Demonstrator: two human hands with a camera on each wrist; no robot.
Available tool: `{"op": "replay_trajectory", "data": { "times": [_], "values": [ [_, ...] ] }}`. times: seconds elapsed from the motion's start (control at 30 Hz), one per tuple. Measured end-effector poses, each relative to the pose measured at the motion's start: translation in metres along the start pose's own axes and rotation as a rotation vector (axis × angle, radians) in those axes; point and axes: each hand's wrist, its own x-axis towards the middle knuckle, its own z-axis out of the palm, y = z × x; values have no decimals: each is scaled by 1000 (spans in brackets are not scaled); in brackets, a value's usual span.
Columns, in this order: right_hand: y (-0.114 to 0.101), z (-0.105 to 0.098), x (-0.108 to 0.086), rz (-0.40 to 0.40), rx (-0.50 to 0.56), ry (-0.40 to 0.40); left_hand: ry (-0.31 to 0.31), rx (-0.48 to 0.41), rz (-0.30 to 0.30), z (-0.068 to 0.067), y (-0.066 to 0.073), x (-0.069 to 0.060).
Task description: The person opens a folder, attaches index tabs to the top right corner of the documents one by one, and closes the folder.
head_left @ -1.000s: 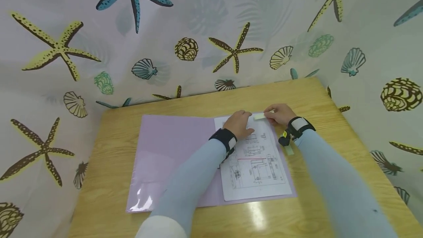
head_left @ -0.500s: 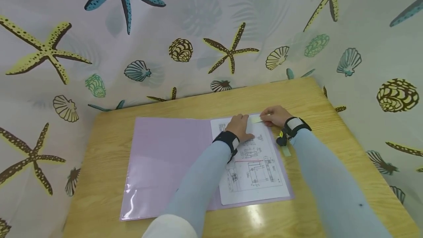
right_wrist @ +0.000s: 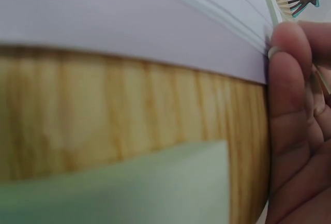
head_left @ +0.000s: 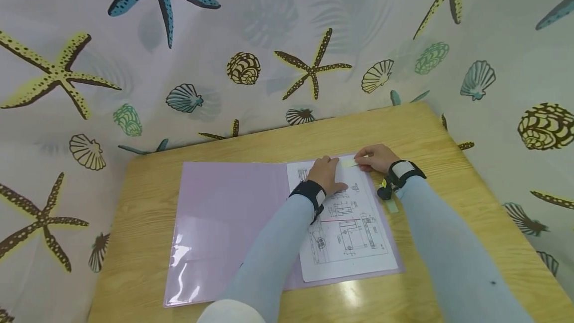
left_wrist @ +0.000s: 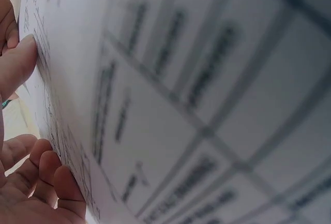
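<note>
A white sheet with line drawings [head_left: 345, 243] lies on the right side of an opened lilac folder [head_left: 228, 203]. On the sheet's upper part rests my left hand [head_left: 324, 174], its thumb and fingertips touching the paper in the left wrist view. At the sheet's top right corner, my right hand [head_left: 375, 157] pinches the end of a pale yellow-green sticky note [head_left: 348, 163] between thumb and index finger. The note lies over the page's top edge area. In the right wrist view the pinching fingertips [right_wrist: 287, 79] sit by the folder's edge and mostly hide the note.
Another pale green note [head_left: 391, 206] lies on the wooden table [head_left: 430, 263] just right of the folder, partly below my right wrist. A cloth [head_left: 269, 24] printed with starfish and shells hangs behind and beside the table.
The head view has shifted slightly. Both hands keep nearly the same place on the sheet, and the right hand still pinches the sticky note.
</note>
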Motion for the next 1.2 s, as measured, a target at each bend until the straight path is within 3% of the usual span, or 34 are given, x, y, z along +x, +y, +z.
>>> {"op": "replay_trajectory", "data": {
  "times": [0.53, 0.9, 1.2],
  "values": [
    [-2, 1, -2, -4, 15, 24, 27, 6, 9, 8, -1, 3],
    [-1, 1, 0, -6, 30, 10, 19, -51, 32, 12, -4, 4],
    [-1, 2, 0, 8, 20, 20, 34, 7, 19, 14, -4, 7]
  ]
}}
